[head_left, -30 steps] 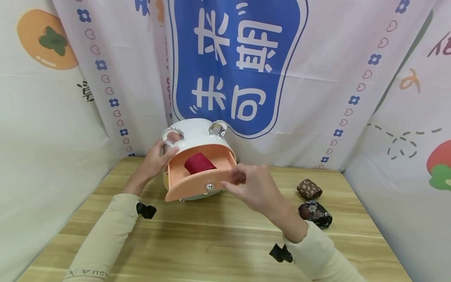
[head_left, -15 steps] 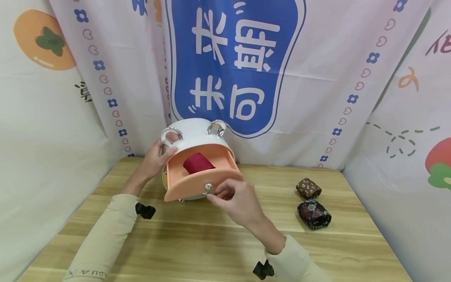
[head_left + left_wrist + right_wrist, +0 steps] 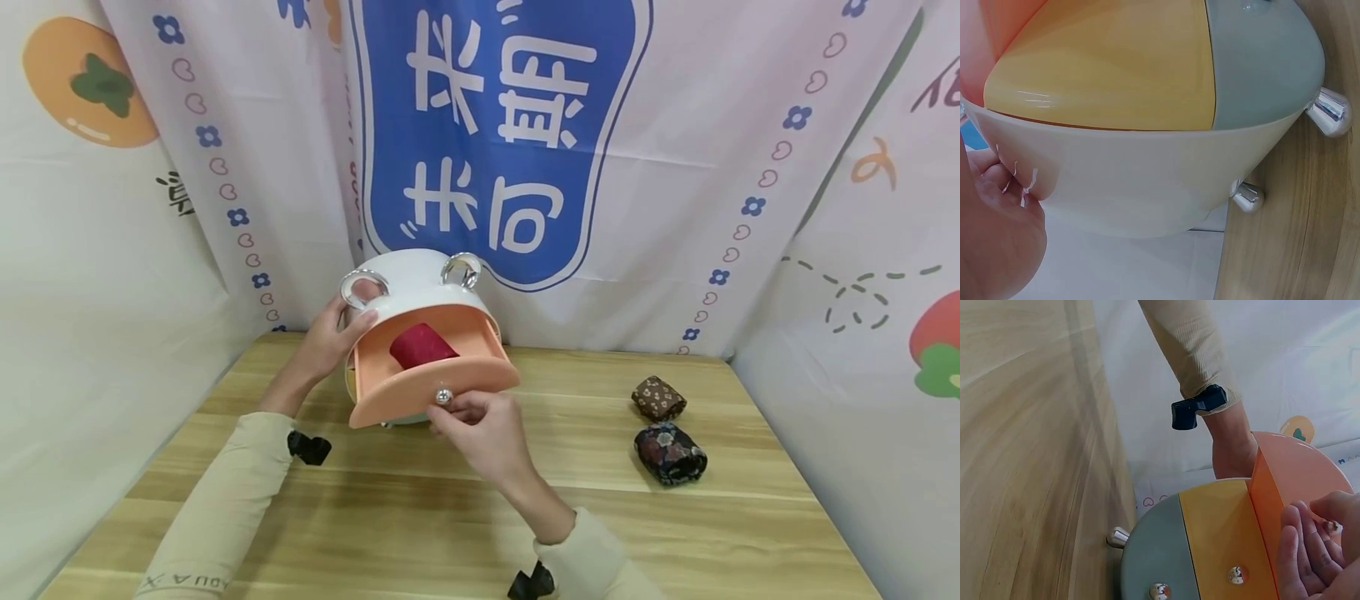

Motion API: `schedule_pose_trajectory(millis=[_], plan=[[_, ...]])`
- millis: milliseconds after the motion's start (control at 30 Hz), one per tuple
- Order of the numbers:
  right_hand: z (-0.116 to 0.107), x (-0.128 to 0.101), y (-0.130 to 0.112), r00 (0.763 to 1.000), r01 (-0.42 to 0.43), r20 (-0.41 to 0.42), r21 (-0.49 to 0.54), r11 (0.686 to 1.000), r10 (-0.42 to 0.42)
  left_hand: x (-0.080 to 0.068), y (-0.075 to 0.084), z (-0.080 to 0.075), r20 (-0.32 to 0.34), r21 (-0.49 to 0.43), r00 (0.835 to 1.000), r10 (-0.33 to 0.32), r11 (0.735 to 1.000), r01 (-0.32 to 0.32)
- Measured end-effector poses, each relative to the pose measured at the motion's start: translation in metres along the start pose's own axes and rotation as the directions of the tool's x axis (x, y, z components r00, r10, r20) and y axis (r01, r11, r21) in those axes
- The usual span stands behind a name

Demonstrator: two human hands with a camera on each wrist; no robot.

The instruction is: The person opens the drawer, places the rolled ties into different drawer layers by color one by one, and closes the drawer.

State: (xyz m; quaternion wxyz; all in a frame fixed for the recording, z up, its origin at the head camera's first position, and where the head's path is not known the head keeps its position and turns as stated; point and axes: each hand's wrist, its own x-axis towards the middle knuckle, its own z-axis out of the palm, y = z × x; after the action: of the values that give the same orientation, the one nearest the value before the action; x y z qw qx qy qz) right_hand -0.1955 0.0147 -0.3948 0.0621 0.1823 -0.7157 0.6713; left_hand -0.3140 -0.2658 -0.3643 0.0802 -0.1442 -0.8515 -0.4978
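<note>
Peach drawer [image 3: 431, 379], the topmost one of a small white organiser [image 3: 408, 283], was seen pulled out at the far middle of the wooden table [image 3: 420, 508]. A dark red roll [image 3: 422, 344] was lying inside it. The silver knob [image 3: 443, 396] on the drawer front was pinched by the curled fingers of the right hand [image 3: 480, 429], which was placed just below the drawer. The organiser's left side was gripped by the left hand [image 3: 330, 342], with the thumb set on top near a silver ring [image 3: 363, 287]. A yellow drawer [image 3: 1216, 544] and a grey-blue one [image 3: 1157, 556] were shown shut beneath. Two patterned rolls [image 3: 663, 433] were lying well apart on the right of the table.
</note>
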Motion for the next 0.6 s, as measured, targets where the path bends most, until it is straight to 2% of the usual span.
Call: schedule_pose_trajectory(millis=[167, 600], plan=[[0.005, 0.002, 0.000, 0.999, -0.031, -0.006, 0.089, 0.996, 0.032, 0.001, -0.001, 0.001, -0.005, -0.005, 1.000, 0.012, 1.000, -0.012], [0.011, 0.020, 0.001, 0.999, -0.019, -0.041, 0.098, 0.995, 0.023, 0.002, -0.003, 0.001, -0.008, -0.017, 0.999, 0.042, 0.999, -0.043]])
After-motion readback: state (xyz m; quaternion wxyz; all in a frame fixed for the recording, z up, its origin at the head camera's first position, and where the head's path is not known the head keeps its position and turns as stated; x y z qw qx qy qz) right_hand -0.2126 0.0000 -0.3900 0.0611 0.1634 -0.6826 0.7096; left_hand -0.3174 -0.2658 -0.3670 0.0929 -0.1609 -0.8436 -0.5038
